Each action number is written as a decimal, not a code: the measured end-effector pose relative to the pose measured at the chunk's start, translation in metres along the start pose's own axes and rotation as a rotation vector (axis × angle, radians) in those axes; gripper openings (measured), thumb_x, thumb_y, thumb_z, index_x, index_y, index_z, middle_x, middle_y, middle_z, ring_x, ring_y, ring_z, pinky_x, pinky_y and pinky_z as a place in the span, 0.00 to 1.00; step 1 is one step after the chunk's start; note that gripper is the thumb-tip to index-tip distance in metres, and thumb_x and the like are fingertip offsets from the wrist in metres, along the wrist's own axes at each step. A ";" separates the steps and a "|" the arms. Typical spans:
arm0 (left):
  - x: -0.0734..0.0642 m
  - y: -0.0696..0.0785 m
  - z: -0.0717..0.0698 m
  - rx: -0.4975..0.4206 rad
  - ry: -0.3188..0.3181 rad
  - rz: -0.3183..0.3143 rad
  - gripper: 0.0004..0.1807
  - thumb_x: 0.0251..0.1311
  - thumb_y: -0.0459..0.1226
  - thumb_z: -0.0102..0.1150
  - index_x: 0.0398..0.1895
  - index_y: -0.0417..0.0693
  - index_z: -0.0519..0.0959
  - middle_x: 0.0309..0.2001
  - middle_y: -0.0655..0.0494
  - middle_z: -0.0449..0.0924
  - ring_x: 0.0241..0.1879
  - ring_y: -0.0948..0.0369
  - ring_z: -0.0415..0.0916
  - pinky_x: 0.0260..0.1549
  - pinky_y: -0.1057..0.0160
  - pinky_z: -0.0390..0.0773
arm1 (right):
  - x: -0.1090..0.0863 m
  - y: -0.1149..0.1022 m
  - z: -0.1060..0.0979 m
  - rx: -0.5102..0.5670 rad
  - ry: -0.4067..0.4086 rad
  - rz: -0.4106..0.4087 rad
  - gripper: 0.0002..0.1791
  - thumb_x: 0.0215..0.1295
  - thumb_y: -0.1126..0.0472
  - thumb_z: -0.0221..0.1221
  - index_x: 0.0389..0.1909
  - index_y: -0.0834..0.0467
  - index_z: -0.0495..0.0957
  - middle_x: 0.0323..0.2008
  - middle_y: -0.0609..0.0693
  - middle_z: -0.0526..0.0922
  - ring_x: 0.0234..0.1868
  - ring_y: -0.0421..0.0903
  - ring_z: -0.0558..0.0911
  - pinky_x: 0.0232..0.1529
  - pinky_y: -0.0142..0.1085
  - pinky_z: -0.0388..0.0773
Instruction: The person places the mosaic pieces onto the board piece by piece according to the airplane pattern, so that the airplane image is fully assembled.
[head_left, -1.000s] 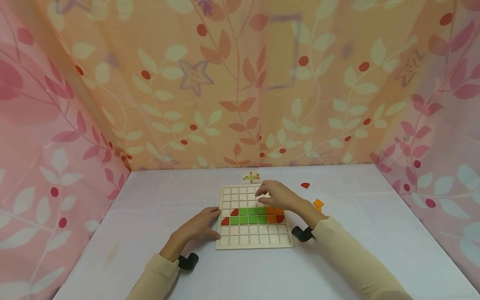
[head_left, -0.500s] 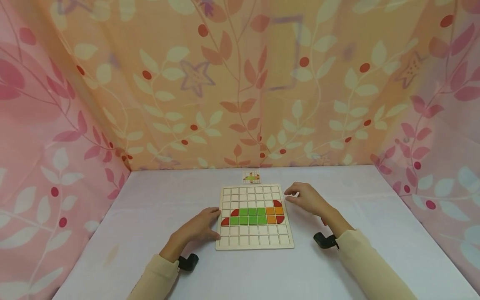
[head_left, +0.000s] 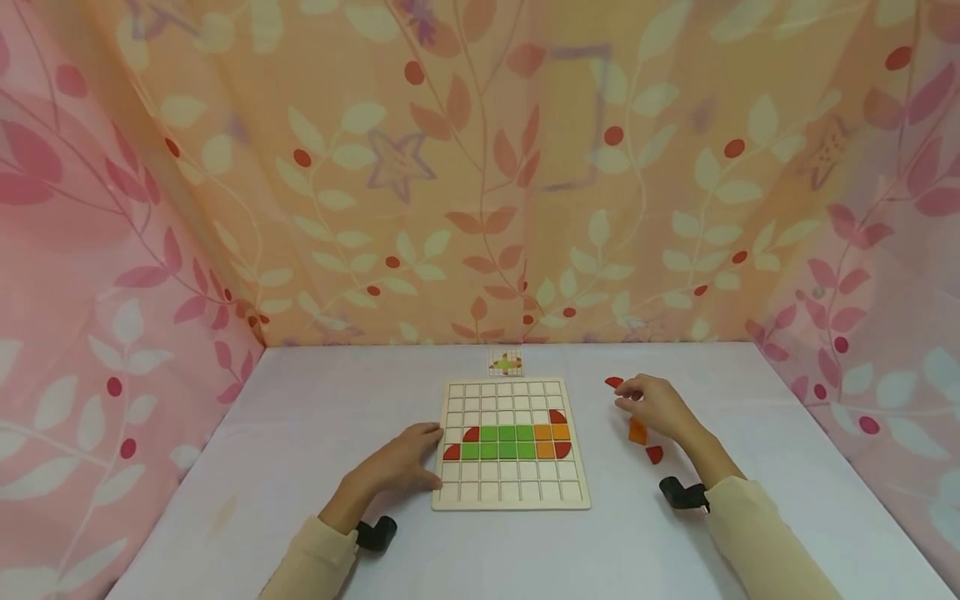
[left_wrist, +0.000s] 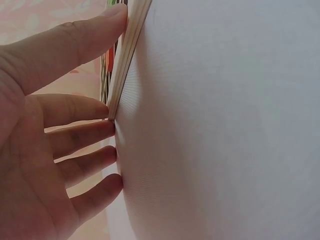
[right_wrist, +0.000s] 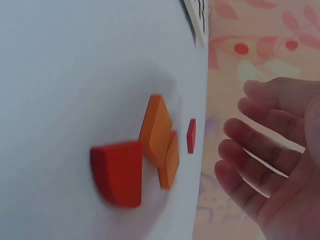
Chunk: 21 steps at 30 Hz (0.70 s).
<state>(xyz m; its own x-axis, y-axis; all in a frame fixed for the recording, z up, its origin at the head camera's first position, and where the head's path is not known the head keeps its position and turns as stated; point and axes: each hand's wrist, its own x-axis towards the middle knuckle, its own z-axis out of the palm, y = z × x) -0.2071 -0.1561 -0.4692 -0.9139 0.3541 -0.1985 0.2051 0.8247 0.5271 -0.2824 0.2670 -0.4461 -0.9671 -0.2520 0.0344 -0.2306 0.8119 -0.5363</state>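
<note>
A wooden grid board lies on the white table. Green squares, orange squares and red quarter-round tiles fill part of its grid. My left hand rests at its left side; in the left wrist view the thumb and index fingertip touch the board edge. My right hand hovers over the loose tiles right of the board, fingers relaxed and holding nothing. Below it in the right wrist view are a near red quarter-round tile, two overlapping orange tiles and a farther red tile.
A small pattern card lies just behind the board. Floral cloth hangs behind the table and along both sides. Black wrist-worn devices sit at both wrists.
My right hand has left the board's upper right area and moved right to above the loose tiles. A red tile now shows at the board's right side where that hand was. The left hand stays put.
</note>
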 end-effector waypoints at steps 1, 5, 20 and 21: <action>0.000 0.000 0.000 0.001 0.000 -0.003 0.46 0.47 0.40 0.75 0.70 0.37 0.65 0.73 0.43 0.60 0.74 0.45 0.55 0.70 0.44 0.60 | -0.001 0.002 -0.001 0.001 -0.006 0.017 0.13 0.63 0.61 0.61 0.44 0.65 0.83 0.35 0.54 0.82 0.37 0.48 0.76 0.38 0.36 0.75; -0.001 0.000 0.000 0.008 -0.003 -0.011 0.46 0.47 0.41 0.75 0.70 0.38 0.65 0.73 0.44 0.60 0.74 0.45 0.55 0.70 0.44 0.60 | -0.005 0.009 -0.006 0.013 -0.040 0.100 0.15 0.64 0.60 0.60 0.47 0.66 0.82 0.37 0.57 0.82 0.38 0.50 0.76 0.39 0.38 0.79; 0.000 0.000 0.000 0.010 -0.004 -0.007 0.46 0.47 0.40 0.75 0.70 0.37 0.65 0.73 0.44 0.61 0.74 0.45 0.55 0.70 0.44 0.60 | -0.008 0.024 0.007 -0.015 -0.092 0.247 0.18 0.62 0.59 0.64 0.46 0.68 0.81 0.39 0.59 0.81 0.40 0.52 0.76 0.47 0.46 0.81; 0.000 0.000 0.000 0.010 -0.004 -0.007 0.46 0.47 0.40 0.75 0.70 0.37 0.65 0.73 0.43 0.61 0.74 0.45 0.55 0.70 0.44 0.60 | -0.008 0.024 0.008 -0.023 -0.088 0.250 0.18 0.61 0.59 0.64 0.46 0.68 0.81 0.39 0.59 0.81 0.40 0.52 0.76 0.47 0.47 0.81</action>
<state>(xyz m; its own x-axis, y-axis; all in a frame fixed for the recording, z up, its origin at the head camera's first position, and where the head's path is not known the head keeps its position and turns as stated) -0.2074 -0.1562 -0.4691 -0.9137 0.3506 -0.2055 0.2024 0.8312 0.5178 -0.2796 0.2848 -0.4658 -0.9816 -0.0856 -0.1708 0.0115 0.8660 -0.4998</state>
